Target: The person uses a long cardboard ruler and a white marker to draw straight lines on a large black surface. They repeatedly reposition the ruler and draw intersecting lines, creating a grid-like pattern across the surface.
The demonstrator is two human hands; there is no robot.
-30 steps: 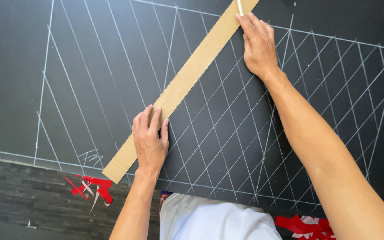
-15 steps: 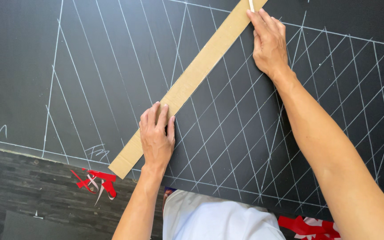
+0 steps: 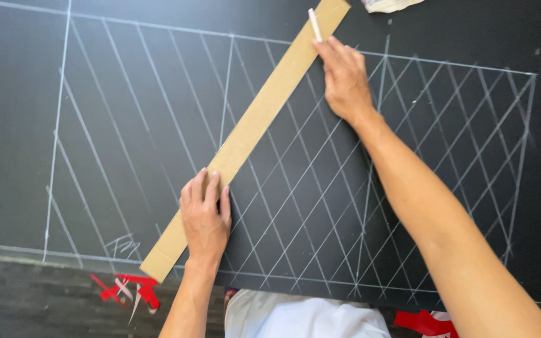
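Pressing your left hand (image 3: 205, 216) flat, fingers together, keeps the cardboard strip (image 3: 245, 134) steady on the black sheet (image 3: 32, 94); your right hand (image 3: 344, 78), pinching the white chalk (image 3: 315, 25), follows its edge

The left hand (image 3: 205, 216) presses flat on a long cardboard strip (image 3: 252, 134) lying diagonally across chalk-lined black fabric (image 3: 126, 125); toward one o'clock, the right hand (image 3: 345, 81) pinches a white chalk stick (image 3: 315, 25) against it.

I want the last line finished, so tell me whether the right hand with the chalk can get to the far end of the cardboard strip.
Probably yes: the right hand with the chalk lies beside the cardboard strip, nothing between.
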